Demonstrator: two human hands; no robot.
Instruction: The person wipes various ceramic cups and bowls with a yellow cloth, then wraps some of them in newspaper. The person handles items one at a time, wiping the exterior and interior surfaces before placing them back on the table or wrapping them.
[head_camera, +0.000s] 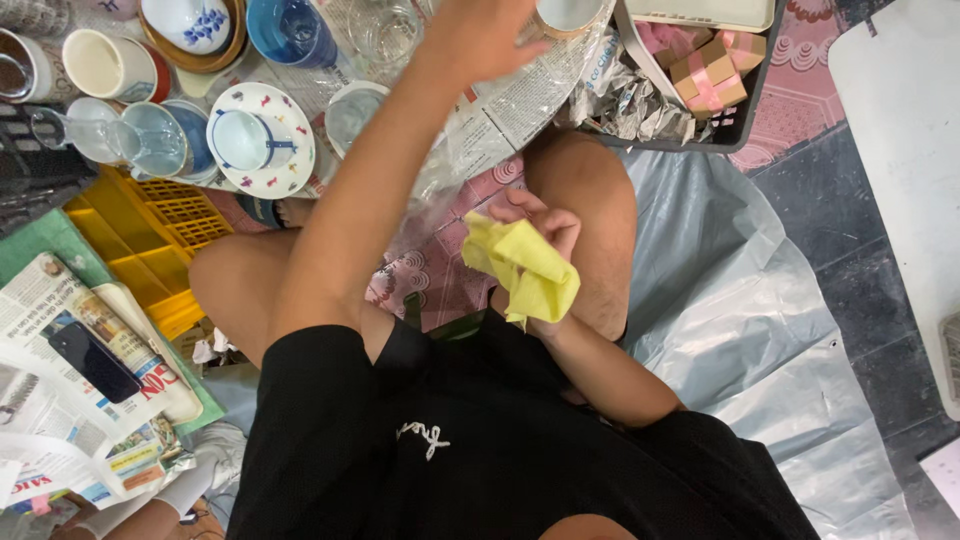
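Right hand (545, 225) grips a crumpled yellow cloth (525, 268), left hand (480, 35) reaches with loose fingers toward the crockery; that clear glass (385, 30) looks not yet wiped.

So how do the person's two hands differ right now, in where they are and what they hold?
The right hand sits low by the knee, fingers closed on a crumpled yellow cloth; the left hand is stretched far forward over the newspaper-covered cups and glasses. The right hand's grip is plain to see; whether the left hand holds anything cannot be told. Both are bare.
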